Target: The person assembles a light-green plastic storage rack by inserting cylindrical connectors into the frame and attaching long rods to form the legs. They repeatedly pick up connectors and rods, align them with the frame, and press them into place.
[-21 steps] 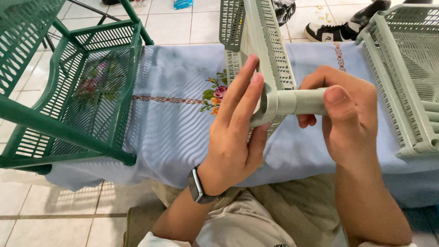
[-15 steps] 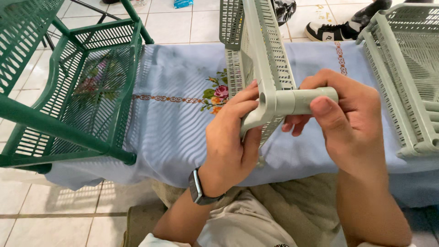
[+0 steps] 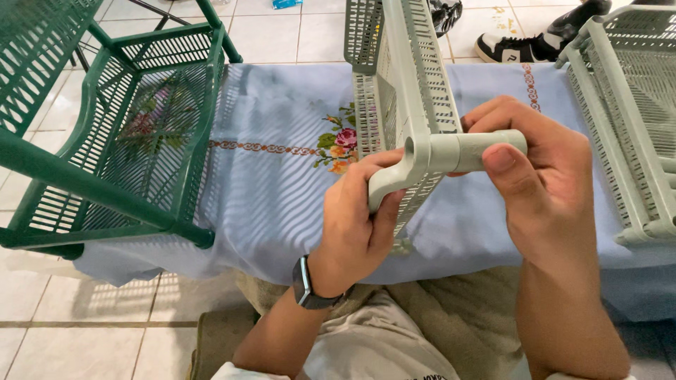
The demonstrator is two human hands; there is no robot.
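- Left hand (image 3: 355, 218): fingers closed around corner of grey tray (image 3: 401, 77), held on edge above blue cloth (image 3: 274, 176).
- Right hand (image 3: 539, 176): pinched grey tube (image 3: 479, 150), seated in tray's corner socket.
- Green rack (image 3: 113, 134): left, on cloth.

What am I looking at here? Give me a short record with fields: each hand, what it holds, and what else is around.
left hand: left hand grips the corner of the pale grey-green slatted plastic shelf tray, which stands on edge
right hand: right hand is wrapped around the short pale grey-green plastic tube seated in that corner socket
surface: light blue embroidered tablecloth
left side: dark green slatted plastic rack
right side: second pale grey-green plastic rack
floor: black-and-white sneaker on tiles
wrist: dark smartwatch, left
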